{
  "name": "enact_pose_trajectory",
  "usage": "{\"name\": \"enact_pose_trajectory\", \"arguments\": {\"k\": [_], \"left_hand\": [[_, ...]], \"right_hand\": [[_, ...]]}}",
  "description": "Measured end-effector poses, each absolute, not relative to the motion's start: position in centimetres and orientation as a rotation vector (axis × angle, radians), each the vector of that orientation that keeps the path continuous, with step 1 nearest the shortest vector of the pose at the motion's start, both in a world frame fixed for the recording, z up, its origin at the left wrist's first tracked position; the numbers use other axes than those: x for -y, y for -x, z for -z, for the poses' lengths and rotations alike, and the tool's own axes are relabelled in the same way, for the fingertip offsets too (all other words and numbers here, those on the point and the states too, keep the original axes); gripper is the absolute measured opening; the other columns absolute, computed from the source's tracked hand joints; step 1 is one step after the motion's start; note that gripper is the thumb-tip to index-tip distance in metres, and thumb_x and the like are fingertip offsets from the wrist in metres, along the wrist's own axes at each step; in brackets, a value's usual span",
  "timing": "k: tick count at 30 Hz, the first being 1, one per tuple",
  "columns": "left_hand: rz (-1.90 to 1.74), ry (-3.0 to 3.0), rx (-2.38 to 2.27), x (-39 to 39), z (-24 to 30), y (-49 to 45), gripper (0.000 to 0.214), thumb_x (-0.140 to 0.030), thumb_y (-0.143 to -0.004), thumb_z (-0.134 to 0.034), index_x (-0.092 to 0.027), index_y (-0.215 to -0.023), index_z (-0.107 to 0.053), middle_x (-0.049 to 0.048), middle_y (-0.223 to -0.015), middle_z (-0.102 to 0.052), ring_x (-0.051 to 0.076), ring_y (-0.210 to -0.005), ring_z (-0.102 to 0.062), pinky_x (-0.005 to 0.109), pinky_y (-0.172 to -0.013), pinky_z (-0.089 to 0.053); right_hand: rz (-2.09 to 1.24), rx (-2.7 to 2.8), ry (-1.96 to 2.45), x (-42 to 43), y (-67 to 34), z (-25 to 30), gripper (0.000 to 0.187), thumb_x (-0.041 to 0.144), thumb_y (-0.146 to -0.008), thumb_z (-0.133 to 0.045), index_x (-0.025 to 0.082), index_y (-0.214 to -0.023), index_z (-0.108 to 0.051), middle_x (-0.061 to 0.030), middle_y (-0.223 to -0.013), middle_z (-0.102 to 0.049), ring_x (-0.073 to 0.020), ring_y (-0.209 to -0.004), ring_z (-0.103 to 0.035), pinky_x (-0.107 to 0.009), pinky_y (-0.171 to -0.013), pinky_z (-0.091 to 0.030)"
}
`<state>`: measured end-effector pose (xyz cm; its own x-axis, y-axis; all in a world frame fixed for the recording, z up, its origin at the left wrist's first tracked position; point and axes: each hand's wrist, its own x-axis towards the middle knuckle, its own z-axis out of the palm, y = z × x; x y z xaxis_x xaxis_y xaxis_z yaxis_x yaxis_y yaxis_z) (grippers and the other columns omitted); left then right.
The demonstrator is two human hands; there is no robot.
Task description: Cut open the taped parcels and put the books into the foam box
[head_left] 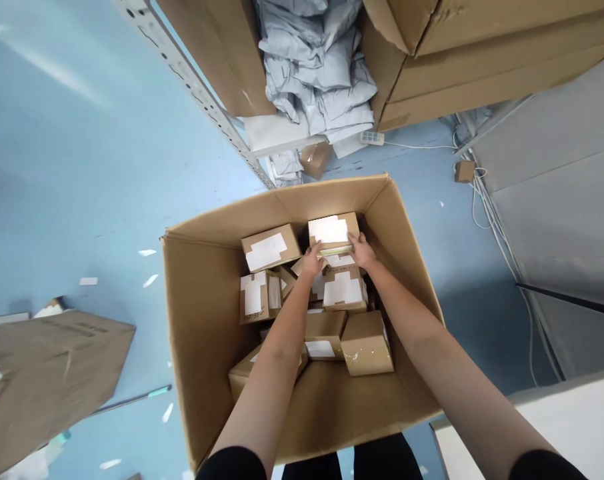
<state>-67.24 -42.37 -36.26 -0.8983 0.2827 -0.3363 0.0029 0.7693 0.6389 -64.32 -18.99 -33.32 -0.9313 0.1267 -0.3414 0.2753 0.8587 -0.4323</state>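
Both my arms reach down into a large open cardboard carton (202,320) on the blue floor. My left hand (313,259) and my right hand (361,250) close on the near edge of a small brown parcel with a white label (331,230) at the far side of the carton. Several more small labelled parcels lie around it: one to the left (269,248), one lower left (255,298), one just below my hands (344,291) and a plain one nearer me (367,345).
A metal shelf upright (192,80) stands behind the carton, with grey mailer bags (317,67) and big cardboard boxes (482,60) on the shelving. A flattened carton (47,373) lies at the left. Cables (492,213) and a white power strip (372,138) run along the right.
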Motion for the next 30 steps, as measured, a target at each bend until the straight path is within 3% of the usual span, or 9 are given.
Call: {"name": "enact_pose_trajectory", "arguments": {"k": [5, 10, 17, 23, 30], "left_hand": [[-0.826, -0.063, -2.560, 42.5, 34.0, 65.5, 0.070, -0.019, -0.094, -0.071, -0.028, -0.161, -0.051, 0.0106, -0.144, -0.071, 0.027, -0.127, -0.070, 0.041, -0.113, -0.053], [-0.694, 0.055, -2.678, 43.2, 28.1, 62.9, 0.049, -0.027, -0.102, -0.061, -0.026, -0.151, -0.065, 0.0120, -0.127, -0.079, 0.028, -0.114, -0.075, 0.038, -0.104, -0.056], [-0.710, -0.069, -2.749, 44.9, 15.5, 62.3, 0.046, -0.027, -0.100, -0.063, -0.033, -0.145, -0.069, 0.0096, -0.131, -0.077, 0.027, -0.106, -0.077, 0.037, -0.098, -0.059], [-0.842, -0.432, -2.881, 45.5, 3.2, 60.7, 0.044, -0.026, -0.101, -0.062, -0.033, -0.143, -0.071, 0.0076, -0.145, -0.070, 0.027, -0.116, -0.075, 0.040, -0.104, -0.059], [-0.875, -0.858, -2.858, 40.6, -7.6, 55.0, 0.043, -0.029, -0.102, -0.063, -0.033, -0.144, -0.071, 0.0095, -0.146, -0.069, 0.029, -0.125, -0.072, 0.041, -0.107, -0.058]], "right_hand": [[0.608, -2.701, -0.387, 20.8, 64.2, 31.9, 0.070, 0.009, -0.096, -0.050, 0.026, -0.164, -0.048, -0.0174, -0.142, -0.058, -0.0309, -0.118, -0.064, -0.041, -0.107, -0.051], [0.521, -2.715, -0.337, 21.5, 61.0, 27.1, 0.053, 0.013, -0.099, -0.053, 0.024, -0.149, -0.065, -0.0167, -0.135, -0.059, -0.0310, -0.121, -0.061, -0.040, -0.111, -0.047], [0.541, -2.958, -0.418, 23.5, 56.5, 17.1, 0.049, 0.017, -0.098, -0.053, 0.024, -0.143, -0.068, -0.0139, -0.121, -0.063, -0.0293, -0.109, -0.065, -0.038, -0.101, -0.053], [0.550, -3.262, -0.627, 24.9, 50.9, 6.5, 0.045, 0.020, -0.101, -0.047, 0.023, -0.141, -0.067, -0.0137, -0.121, -0.062, -0.0293, -0.110, -0.062, -0.039, -0.097, -0.055], [0.531, -3.358, -1.113, 23.1, 40.7, -3.2, 0.044, 0.023, -0.104, -0.044, 0.022, -0.144, -0.064, -0.0162, -0.128, -0.062, -0.0295, -0.113, -0.060, -0.039, -0.097, -0.053]]}}
